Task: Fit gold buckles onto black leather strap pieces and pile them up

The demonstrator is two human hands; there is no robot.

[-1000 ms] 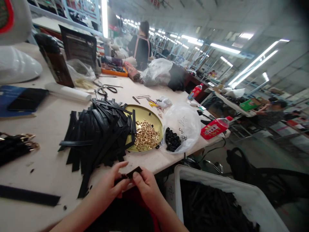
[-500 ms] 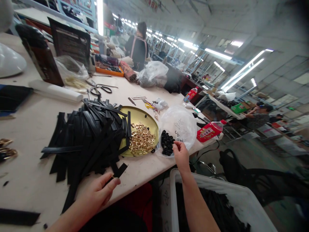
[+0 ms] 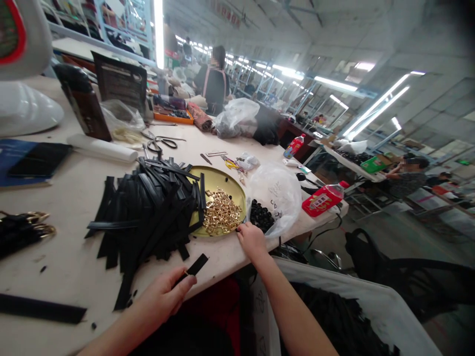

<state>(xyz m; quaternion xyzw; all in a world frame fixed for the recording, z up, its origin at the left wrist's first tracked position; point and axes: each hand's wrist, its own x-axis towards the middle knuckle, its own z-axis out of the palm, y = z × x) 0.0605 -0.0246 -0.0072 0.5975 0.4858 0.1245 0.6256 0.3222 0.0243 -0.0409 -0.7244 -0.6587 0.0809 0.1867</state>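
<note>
Near the table's front edge, my left hand (image 3: 168, 291) pinches a short black strip (image 3: 198, 265) with a bit of gold metal at its fingertips. My right hand (image 3: 252, 240) is closed at the lower right rim of the yellow-green dish (image 3: 198, 231); what its fingertips hold, if anything, is too small to name. Gold buckles (image 3: 221, 211) lie heaped in that dish. Just right of it, small black pieces (image 3: 261, 216) sit in a clear plastic bag (image 3: 276, 190). A big pile of black strips (image 3: 144, 212) overlaps the dish's left side.
Scissors (image 3: 162, 143), yellow-handled pliers (image 3: 232, 163) and a red bottle (image 3: 322, 199) lie on the table (image 3: 74, 247). Below its right edge stands a white bin (image 3: 393, 301) with black strips. A person (image 3: 214, 81) is in the background.
My right hand has moved left from the black pieces in the bag to the dish's rim. My left hand still grips the strip. The whole view has shifted slightly.
</note>
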